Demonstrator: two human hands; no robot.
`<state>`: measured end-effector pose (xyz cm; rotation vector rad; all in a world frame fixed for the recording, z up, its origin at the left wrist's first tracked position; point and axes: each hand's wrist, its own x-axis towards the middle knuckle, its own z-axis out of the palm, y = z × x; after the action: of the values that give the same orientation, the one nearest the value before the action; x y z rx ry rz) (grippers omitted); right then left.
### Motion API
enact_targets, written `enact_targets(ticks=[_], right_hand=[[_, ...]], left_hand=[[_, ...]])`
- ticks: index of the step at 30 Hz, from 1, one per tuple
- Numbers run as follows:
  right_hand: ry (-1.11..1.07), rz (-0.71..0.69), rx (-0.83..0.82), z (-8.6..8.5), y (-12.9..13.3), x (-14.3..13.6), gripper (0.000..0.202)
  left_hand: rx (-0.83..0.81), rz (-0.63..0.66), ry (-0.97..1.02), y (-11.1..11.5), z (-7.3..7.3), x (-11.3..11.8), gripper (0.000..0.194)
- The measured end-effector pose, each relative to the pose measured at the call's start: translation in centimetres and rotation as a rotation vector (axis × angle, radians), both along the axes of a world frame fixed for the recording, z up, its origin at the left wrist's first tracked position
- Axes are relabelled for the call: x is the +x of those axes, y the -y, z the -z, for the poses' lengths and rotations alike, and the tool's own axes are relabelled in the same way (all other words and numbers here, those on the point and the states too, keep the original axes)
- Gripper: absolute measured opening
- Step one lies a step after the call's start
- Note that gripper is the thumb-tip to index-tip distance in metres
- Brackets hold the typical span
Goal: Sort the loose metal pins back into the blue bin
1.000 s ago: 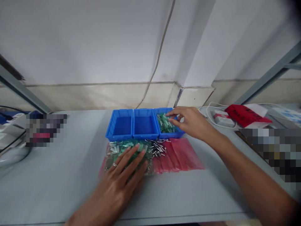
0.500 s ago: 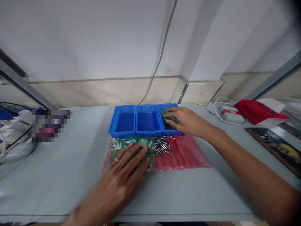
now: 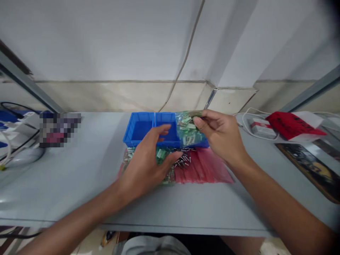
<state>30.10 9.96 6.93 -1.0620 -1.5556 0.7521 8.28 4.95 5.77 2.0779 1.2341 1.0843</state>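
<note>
Pinched by its top edge in my right hand (image 3: 225, 138) is a clear plastic bag of small green and white parts (image 3: 188, 132). It hangs in front of the right-hand compartment of the blue bins (image 3: 167, 144) and hides most of it. My left hand (image 3: 146, 159) is open, thumb and fingers apart, just left of that bag. Beneath it lie more clear bags of green parts (image 3: 129, 154), partly covered by the hand. Loose silver rivet-like pins (image 3: 184, 161) rest on the pink plastic bags (image 3: 209, 168) in front of the bins.
The grey table (image 3: 79, 177) runs up to the wall. On the right lie a phone (image 3: 308, 170), a red packet (image 3: 289, 124), a small white box (image 3: 261, 128) and a white cable. Plugs and wires (image 3: 23, 127) crowd the left end.
My right hand has lifted a bag of green parts out of the right bin. My left hand has risen off the bags on the table, its fingers now curled apart toward the lifted bag.
</note>
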Motion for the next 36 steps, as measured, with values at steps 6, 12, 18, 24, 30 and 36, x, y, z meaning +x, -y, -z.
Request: enact_targets(ticks=[6,12,18,24,30,36], right_hand=[[-0.107,0.007,0.038,0.5,2.8,-2.9,0.015],[-0.150,0.035,-0.010,0.6,2.8,-2.7,0.015],[-0.265,-0.084,-0.083,0.6,2.7,-2.4,0.039],[-0.137,-0.023,-0.018,1.1,2.7,-2.6,0.036],[-0.070,-0.104,-0.040,1.1,2.7,-2.7,0.040],[-0.104,-0.234,-0.153,1.4,2.8,-2.6,0.056]], left_hand=[[-0.378,0.172,0.414,-2.6,-0.4,1.1,0.043],[-0.306,0.033,0.403,-1.8,0.2,-0.6,0.026],[-0.388,0.051,0.605,-1.9,0.1,-0.9,0.043],[-0.363,0.112,0.529,-1.5,0.2,-0.4,0.047],[-0.344,0.016,0.610,-1.6,0.8,-0.3,0.027],[-0.258,-0.126,0.618,-1.8,0.9,-0.5,0.022]])
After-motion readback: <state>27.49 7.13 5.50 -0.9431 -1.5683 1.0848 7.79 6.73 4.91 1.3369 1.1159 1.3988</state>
